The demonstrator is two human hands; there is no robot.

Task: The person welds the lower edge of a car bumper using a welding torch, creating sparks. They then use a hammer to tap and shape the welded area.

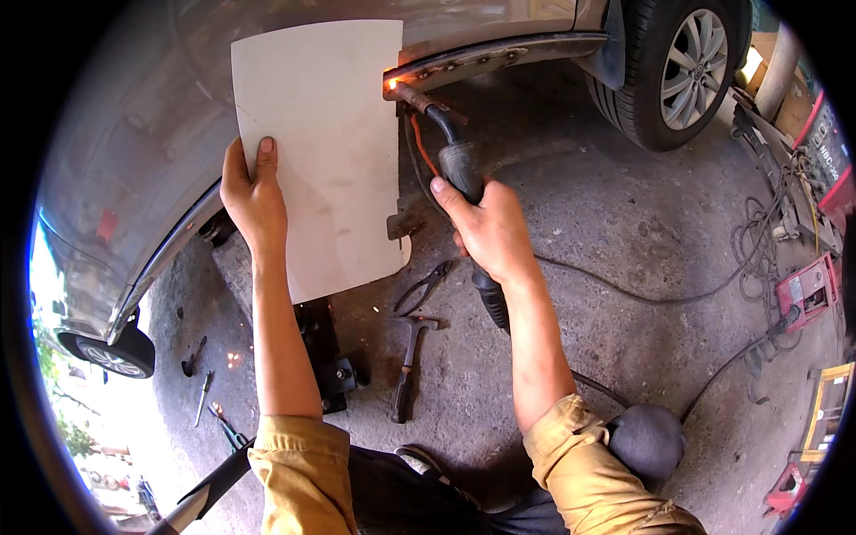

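My left hand (pixel 256 194) grips the left edge of a whitish flat sheet (pixel 321 160), thumb on its near face, fingers behind. The sheet stands up against the side of a car. In my right hand (pixel 489 221) is a black welding torch (pixel 461 169), the fingers closed round its handle. Its bent neck runs up to a nozzle (pixel 412 96), whose tip glows orange at the end of the car's sill (pixel 499 59). That bright spot lies just beside the sheet's right edge. An orange wire runs along the torch.
On the concrete floor lie a hammer (pixel 408 366), pliers (pixel 426 287) and a screwdriver-like tool (pixel 204 399). A dark jack-like block (pixel 334 370) stands below the sheet. A cable (pixel 642 294) crosses toward red machines at the right. The car's wheel (pixel 687 76) is at the upper right.
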